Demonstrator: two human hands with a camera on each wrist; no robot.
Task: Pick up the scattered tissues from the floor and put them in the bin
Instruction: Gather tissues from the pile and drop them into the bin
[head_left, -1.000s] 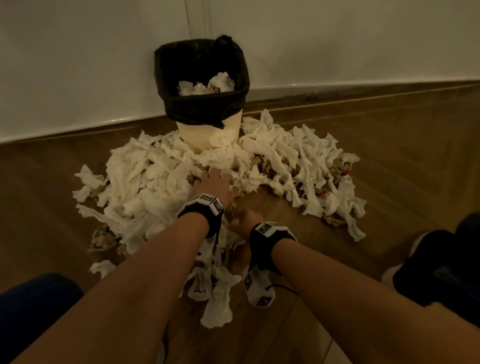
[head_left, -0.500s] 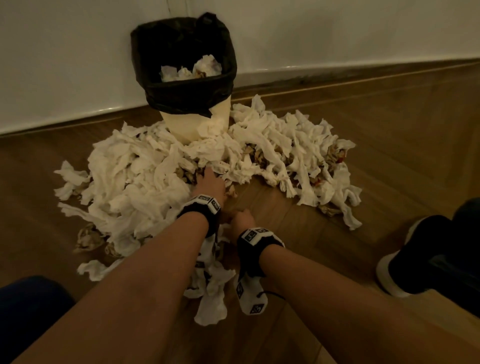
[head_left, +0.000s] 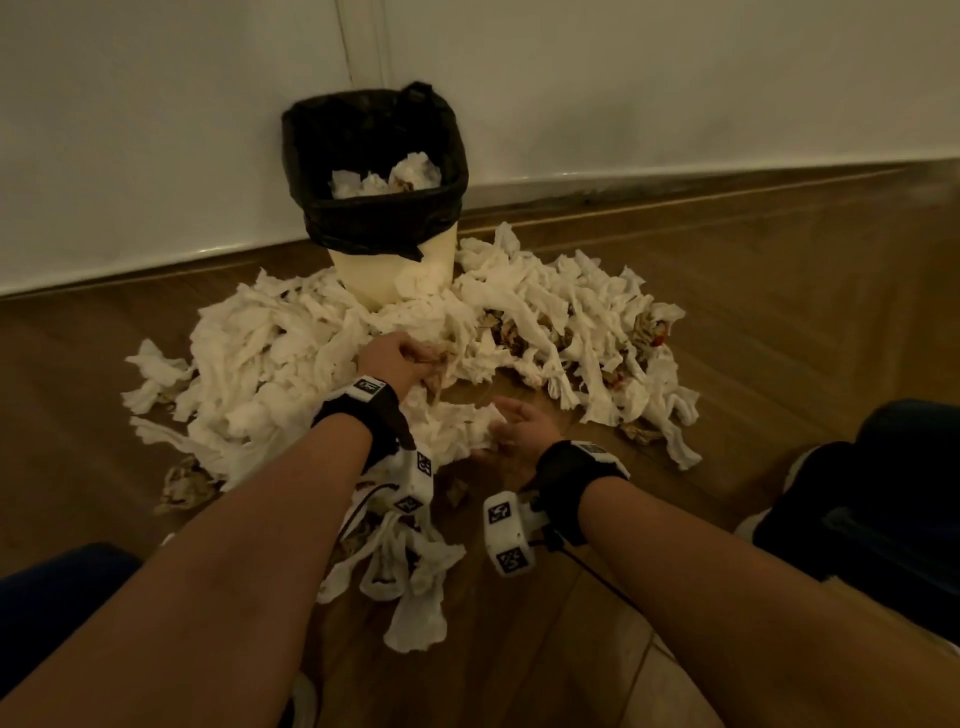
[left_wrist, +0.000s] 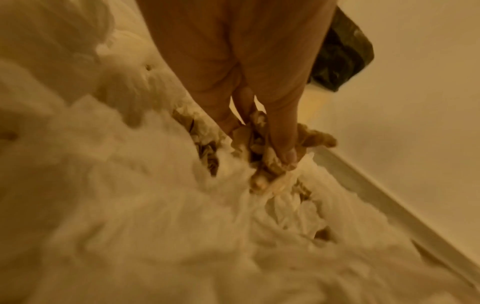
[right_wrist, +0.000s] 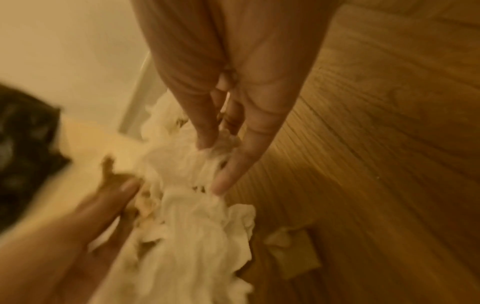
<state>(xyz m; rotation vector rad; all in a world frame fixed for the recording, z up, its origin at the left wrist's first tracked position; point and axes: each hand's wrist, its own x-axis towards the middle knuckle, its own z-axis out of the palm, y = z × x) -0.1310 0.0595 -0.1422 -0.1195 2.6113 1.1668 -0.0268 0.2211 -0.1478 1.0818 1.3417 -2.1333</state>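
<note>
We saw the tissues (head_left: 291, 364) heaped on the wooden floor (head_left: 753, 322) around the foot of the bin (head_left: 374, 270), which stood against the white wall (head_left: 156, 130) with a black liner (head_left: 384, 213) folded over its rim. A few crumpled tissues already lay inside it. The pile spread to both sides of the bin, and a strand of it trailed toward us between the forearms.

The left hand (head_left: 395, 358) was buried at the near edge of the heap, just in front of the bin, its fingers (left_wrist: 281, 142) curled round a brownish, crumpled wad (the wrist view showed the thumb and fingers pinching it plainly). The right hand (head_left: 519, 431) lay a little nearer to us and to the right, palm turned inward, its fingers (right_wrist: 207, 131) closing on a white bunch of tissue; one finger stretched out straighter along the bunch. Both wrist views were blurred, so we could not tell how firm either grip was.

A dark shoe (head_left: 841, 519) with a pale sole rested on the floor at the right.
</note>
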